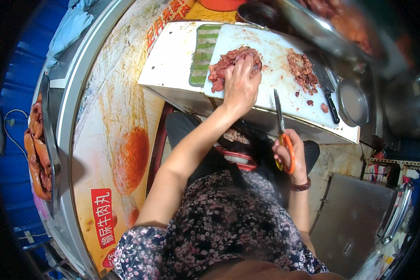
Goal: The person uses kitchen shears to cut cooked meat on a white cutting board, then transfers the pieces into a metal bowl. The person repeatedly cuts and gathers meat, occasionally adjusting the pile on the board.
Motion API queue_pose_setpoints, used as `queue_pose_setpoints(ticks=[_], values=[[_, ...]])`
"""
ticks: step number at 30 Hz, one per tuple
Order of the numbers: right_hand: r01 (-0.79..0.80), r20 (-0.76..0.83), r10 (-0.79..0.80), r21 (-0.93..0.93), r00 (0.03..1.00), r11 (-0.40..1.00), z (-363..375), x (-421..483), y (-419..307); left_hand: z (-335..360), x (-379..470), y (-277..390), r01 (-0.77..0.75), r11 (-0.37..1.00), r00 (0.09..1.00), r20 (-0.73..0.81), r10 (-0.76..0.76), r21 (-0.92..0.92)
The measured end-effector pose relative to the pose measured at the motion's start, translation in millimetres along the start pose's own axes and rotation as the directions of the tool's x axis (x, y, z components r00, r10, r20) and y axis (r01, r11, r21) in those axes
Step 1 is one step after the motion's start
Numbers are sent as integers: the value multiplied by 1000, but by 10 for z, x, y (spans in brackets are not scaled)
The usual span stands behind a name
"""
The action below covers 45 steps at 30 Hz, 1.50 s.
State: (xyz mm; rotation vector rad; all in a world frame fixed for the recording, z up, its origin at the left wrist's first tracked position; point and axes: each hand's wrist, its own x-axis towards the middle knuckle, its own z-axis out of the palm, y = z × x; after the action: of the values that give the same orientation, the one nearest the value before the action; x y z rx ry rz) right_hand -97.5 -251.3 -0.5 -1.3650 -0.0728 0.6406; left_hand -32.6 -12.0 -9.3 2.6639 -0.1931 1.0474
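Observation:
My left hand [243, 82] reaches into a pile of raw meat pieces [218, 68] on a white cutting board [274, 47]. Its fingertips are lost among the meat, so whether they grip a piece cannot be seen. My right hand [295, 150] holds orange-handled scissors [279, 112] in front of the board. Their blades point up and away from me and look nearly together. A smaller heap of cut meat [301, 70] lies on the board's right part, with several loose bits near it. At the board's right edge rests a knife with a black handle [332, 108].
A bowl of cloudy liquid [352, 101] stands right of the knife. A large metal basin of meat [336, 29] looms at upper right. Below the board, between my legs, is a dark bag or container [236, 136] with meat-like pieces. A printed counter panel [115, 105] runs along the left.

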Motion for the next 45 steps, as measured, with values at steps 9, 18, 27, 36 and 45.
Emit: queue_pose_setpoints(ticks=[9, 18, 27, 36, 45], values=[[-4, -61, 5, 8, 998, 1000, -104, -60, 6, 335, 102, -115, 56, 998, 998, -40, -56, -4], [17, -22, -18, -15, 1000, 1000, -79, -5, -23, 207, 56, -103, 150, 978, 988, -23, -155, -142], [8, -11, -8, -9, 1000, 1000, -61, 35, -25, -127, -79, -637, 430, 902, 901, -51, -431, -31], [-18, -14, 17, -34, 1000, 999, -7, 45, -47, 35, 69, -477, 372, 928, 925, 74, -372, 2], [-27, -30, 26, -27, 999, 999, -21, 42, 5, 12, 24, -473, 289, 957, 921, 271, -280, 8]])
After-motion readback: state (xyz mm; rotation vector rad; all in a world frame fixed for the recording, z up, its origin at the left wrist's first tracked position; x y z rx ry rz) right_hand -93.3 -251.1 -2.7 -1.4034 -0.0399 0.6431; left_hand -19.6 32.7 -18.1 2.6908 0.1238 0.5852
